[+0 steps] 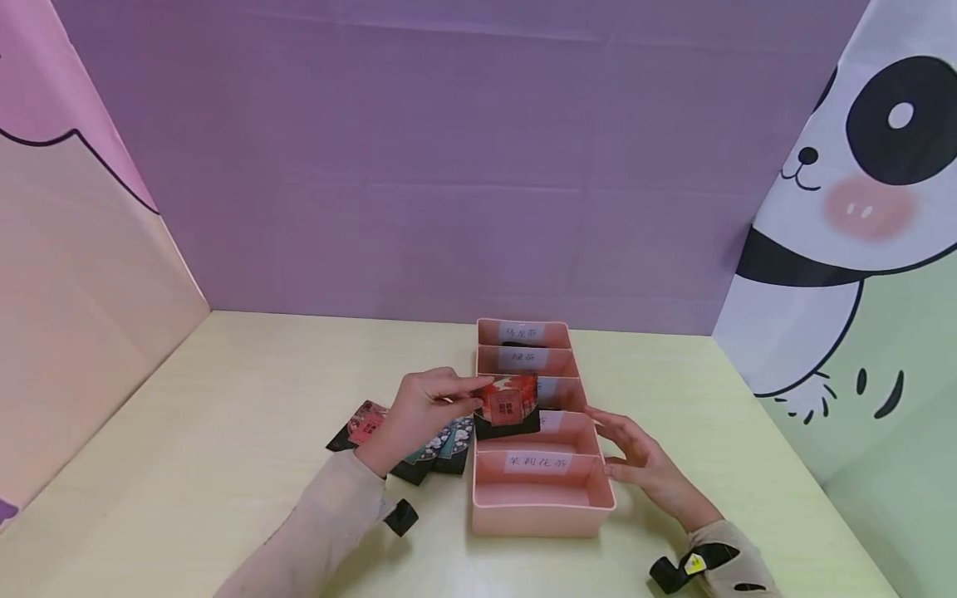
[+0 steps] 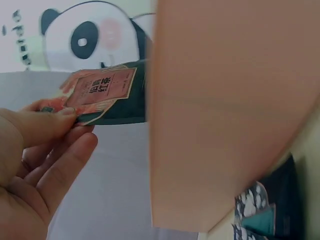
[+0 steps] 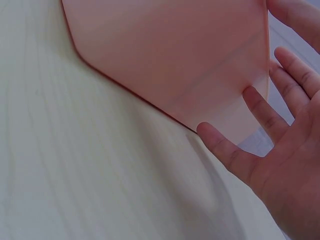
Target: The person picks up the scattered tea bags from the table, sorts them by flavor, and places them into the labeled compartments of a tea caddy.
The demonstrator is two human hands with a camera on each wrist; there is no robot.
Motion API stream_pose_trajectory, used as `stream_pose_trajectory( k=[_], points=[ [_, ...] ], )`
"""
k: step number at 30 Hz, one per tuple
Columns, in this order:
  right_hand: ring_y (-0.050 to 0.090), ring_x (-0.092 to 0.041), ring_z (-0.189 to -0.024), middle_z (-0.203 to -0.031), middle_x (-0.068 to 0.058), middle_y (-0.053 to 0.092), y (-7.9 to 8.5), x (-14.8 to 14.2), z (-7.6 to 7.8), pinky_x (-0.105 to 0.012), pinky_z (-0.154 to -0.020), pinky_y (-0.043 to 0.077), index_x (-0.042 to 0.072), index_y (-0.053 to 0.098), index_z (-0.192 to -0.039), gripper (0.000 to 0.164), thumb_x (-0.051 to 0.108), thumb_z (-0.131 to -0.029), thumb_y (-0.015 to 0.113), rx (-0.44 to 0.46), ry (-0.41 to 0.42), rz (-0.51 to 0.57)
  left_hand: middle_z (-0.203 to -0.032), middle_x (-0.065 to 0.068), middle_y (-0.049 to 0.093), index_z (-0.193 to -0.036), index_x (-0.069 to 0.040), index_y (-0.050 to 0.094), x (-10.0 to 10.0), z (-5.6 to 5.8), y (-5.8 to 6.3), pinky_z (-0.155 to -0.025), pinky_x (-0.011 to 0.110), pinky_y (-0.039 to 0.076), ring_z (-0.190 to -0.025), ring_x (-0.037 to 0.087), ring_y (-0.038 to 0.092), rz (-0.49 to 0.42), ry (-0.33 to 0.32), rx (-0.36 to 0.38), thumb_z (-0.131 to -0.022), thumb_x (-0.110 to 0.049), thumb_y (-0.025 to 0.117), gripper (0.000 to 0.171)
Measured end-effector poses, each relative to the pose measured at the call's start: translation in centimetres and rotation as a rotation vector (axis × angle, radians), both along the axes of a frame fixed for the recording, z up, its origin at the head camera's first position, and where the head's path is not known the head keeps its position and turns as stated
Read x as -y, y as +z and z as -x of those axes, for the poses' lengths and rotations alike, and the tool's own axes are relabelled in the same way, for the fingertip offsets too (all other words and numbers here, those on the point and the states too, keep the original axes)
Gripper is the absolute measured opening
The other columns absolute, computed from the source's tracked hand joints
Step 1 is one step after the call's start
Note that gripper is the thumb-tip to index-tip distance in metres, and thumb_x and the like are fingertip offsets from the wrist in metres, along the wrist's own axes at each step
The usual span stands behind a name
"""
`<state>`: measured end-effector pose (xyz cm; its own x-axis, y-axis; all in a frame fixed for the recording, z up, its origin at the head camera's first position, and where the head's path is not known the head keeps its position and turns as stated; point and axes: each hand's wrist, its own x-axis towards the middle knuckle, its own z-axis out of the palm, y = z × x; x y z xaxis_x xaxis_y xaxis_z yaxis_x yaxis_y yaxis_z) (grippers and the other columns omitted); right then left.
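My left hand (image 1: 429, 409) pinches a red-and-black tea sachet (image 1: 507, 407) by its left edge between thumb and fingers. The sachet is over the middle of a long pink divided box (image 1: 534, 522), hiding part of the compartments behind it. In the left wrist view the sachet (image 2: 107, 92) reaches past the box's wall (image 2: 225, 100). On the box's right side, my right hand (image 1: 646, 469) has its fingers spread, the fingertips against the outer wall (image 3: 190, 55). White labels with Chinese writing mark the compartments, and something dark shows in the farthest one.
Left of the box lie another red-and-black sachet (image 1: 359, 428) and several black sachets (image 1: 453, 448) with teal and white floral patterns, partly behind my left forearm. A purple backdrop (image 1: 449, 166) rises at the table's (image 1: 247, 432) far edge, and a panda-print panel (image 1: 822, 249) stands on the right.
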<state>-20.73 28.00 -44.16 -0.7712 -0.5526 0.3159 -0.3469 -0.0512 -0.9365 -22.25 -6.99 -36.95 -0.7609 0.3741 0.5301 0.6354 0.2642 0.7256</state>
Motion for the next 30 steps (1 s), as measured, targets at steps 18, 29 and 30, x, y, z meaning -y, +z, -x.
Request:
stream_pose_trajectory(
  k=[18,29,30],
  points=[
    [0.039,-0.008,-0.137,-0.158,0.0,0.036,-0.2,-0.2,-0.1,-0.031,-0.101,0.043,-0.002,0.033,-0.15,0.059,-0.007,-0.096,0.056,0.001,0.012,0.004,-0.086,0.001,0.069,-0.094,-0.008,0.081,0.1,-0.5,-2.1,-0.086,0.024,0.053,-0.093,0.018,0.066,0.511,-0.131,-0.684,-0.077,-0.006,0.085,0.018],
    [0.039,-0.005,-0.137,-0.156,0.006,0.038,-0.3,-0.2,0.0,-0.031,-0.101,0.044,-0.002,0.034,-0.149,0.058,-0.006,-0.096,0.055,-0.002,0.011,0.001,-0.115,0.003,0.067,-0.094,-0.02,0.081,0.5,-0.5,-1.9,-0.103,0.049,0.042,-0.127,0.033,0.05,0.595,-0.105,-0.615,-0.086,-0.018,0.072,0.012],
    [0.039,-0.005,-0.137,-0.156,0.006,0.038,-0.3,-0.2,0.0,-0.031,-0.101,0.044,-0.002,0.034,-0.149,0.058,-0.006,-0.096,0.055,-0.001,0.011,0.002,-0.118,0.004,0.066,-0.096,-0.02,0.08,0.7,-0.5,-1.8,-0.104,0.05,0.041,-0.129,0.034,0.048,0.602,-0.109,-0.599,-0.087,-0.019,0.071,0.013]
  ],
)
